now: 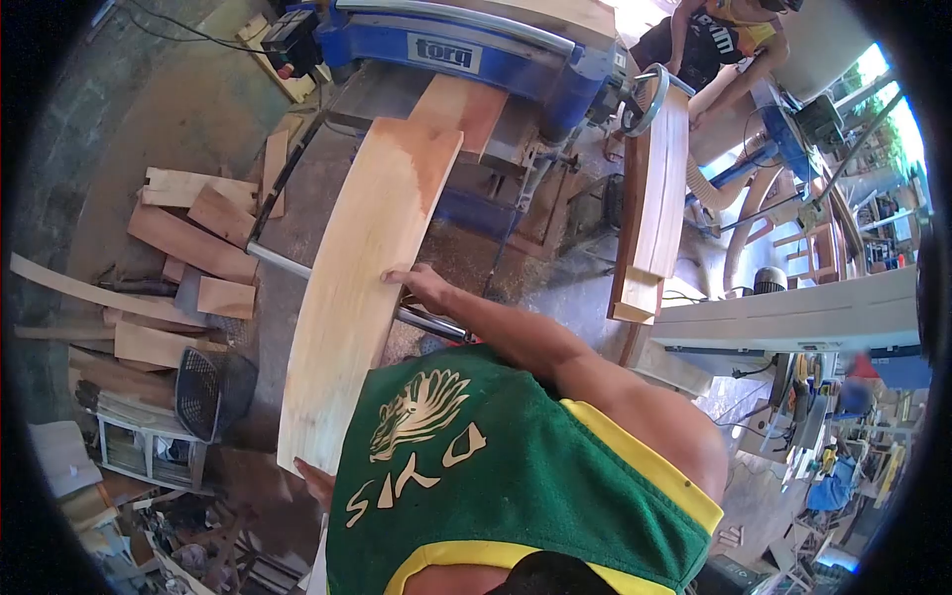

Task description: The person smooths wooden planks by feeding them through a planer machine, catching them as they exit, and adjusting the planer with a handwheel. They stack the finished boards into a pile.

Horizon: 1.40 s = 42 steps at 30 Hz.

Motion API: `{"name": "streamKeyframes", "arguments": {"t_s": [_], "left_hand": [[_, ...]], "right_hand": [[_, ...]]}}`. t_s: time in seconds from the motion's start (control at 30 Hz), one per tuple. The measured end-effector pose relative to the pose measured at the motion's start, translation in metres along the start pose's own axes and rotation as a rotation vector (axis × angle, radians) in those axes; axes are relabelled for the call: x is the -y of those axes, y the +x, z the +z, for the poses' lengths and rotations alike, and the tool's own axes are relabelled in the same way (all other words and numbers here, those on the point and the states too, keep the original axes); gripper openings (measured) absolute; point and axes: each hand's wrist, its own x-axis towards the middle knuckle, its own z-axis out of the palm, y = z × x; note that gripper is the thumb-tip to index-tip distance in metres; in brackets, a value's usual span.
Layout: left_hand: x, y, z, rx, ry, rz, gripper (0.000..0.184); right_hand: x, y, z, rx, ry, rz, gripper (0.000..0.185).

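Observation:
A long, wide pale wooden board (347,288) lies lengthwise in front of me. Its far end, marked by a reddish-brown patch, reaches the bed of a blue machine marked "torq" (446,52). My right hand (426,286) is closed on the board's right edge, a finger or thumb on the upper face. At the near end, my left hand (315,483) grips the corner, partly hidden by my green jersey. Beyond the board's far end, a redder wooden piece (466,104) lies on the machine bed.
Wood offcuts (193,233) and a dark plastic basket (203,392) are on the left floor. A metal roller bar (281,261) runs beneath the board. A handwheel (645,99) juts from the machine's right side. Stacked long boards (654,208) stand right, beside another person (714,50).

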Motion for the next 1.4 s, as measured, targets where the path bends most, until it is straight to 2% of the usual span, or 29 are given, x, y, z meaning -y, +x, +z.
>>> {"name": "streamKeyframes", "arguments": {"t_s": [0.27, 0.47, 0.53, 0.57, 0.63, 0.67, 0.73, 0.77, 0.83, 0.87, 0.93, 1.0, 1.07, 1.1, 1.17, 1.3, 1.37, 1.4], "left_hand": [[-0.007, 0.006, -0.011, -0.006, 0.001, 0.016, 0.036], [-0.007, 0.013, -0.01, 0.006, -0.008, 0.019, 0.034], [-0.008, 0.015, -0.009, 0.007, -0.008, 0.019, 0.034], [-0.008, 0.015, -0.01, 0.009, -0.005, 0.019, 0.033], [-0.006, 0.019, -0.008, 0.016, -0.008, 0.019, 0.033], [-0.006, 0.022, -0.009, 0.019, -0.007, 0.016, 0.032], [-0.005, 0.025, -0.009, 0.026, -0.008, 0.013, 0.032], [-0.005, 0.025, -0.009, 0.033, -0.009, 0.01, 0.032], [-0.004, 0.025, -0.008, 0.037, -0.015, 0.0, 0.032], [-0.004, 0.025, -0.007, 0.039, -0.014, 0.002, 0.031], [-0.004, 0.026, -0.007, 0.042, -0.015, 0.001, 0.031], [-0.005, 0.028, -0.003, 0.053, -0.011, -0.002, 0.031], [-0.007, 0.032, 0.001, 0.063, -0.007, -0.008, 0.031], [-0.007, 0.034, 0.003, 0.066, -0.001, -0.011, 0.031], [-0.007, 0.035, 0.009, 0.076, 0.004, -0.022, 0.031], [-0.009, 0.038, 0.02, 0.097, 0.025, -0.036, 0.032], [-0.009, 0.039, 0.025, 0.108, 0.039, -0.048, 0.032], [-0.007, 0.039, 0.029, 0.112, 0.037, -0.054, 0.033]], "right_hand": [[0.015, -0.002, -0.001, -0.055, -0.113, 0.01, 0.064], [0.022, 0.004, -0.004, -0.187, -0.12, -0.088, 0.066], [0.026, 0.009, -0.009, -0.242, -0.099, -0.189, 0.066], [0.03, 0.008, -0.009, -0.239, -0.098, -0.185, 0.066], [0.041, 0.006, -0.012, -0.188, -0.122, -0.353, 0.075], [0.042, 0.007, -0.014, -0.19, -0.123, -0.354, 0.075], [0.04, 0.011, -0.018, -0.17, -0.114, -0.534, 0.074], [0.032, 0.021, -0.027, -0.17, -0.116, -0.534, 0.074], [0.009, 0.048, -0.047, -0.351, -0.273, -0.573, 0.077], [0.015, 0.038, -0.043, -0.346, -0.272, -0.568, 0.077], [0.039, 0.0, -0.039, -0.602, -0.44, -0.388, 0.08], [0.032, -0.007, -0.071, -0.753, -0.907, -0.58, 0.08], [0.037, -0.027, -0.088, -1.007, -1.168, -0.659, 0.078], [0.035, -0.033, -0.097, -1.007, -1.167, -0.65, 0.078], [0.031, -0.034, -0.112, -1.237, -1.255, -0.551, 0.082], [0.017, -0.017, -0.12, -1.184, -1.042, -0.409, 0.087], [0.022, -0.019, -0.116, -1.133, -0.872, -0.337, 0.098], [0.02, -0.015, -0.119, -1.132, -0.873, -0.33, 0.098]]}}
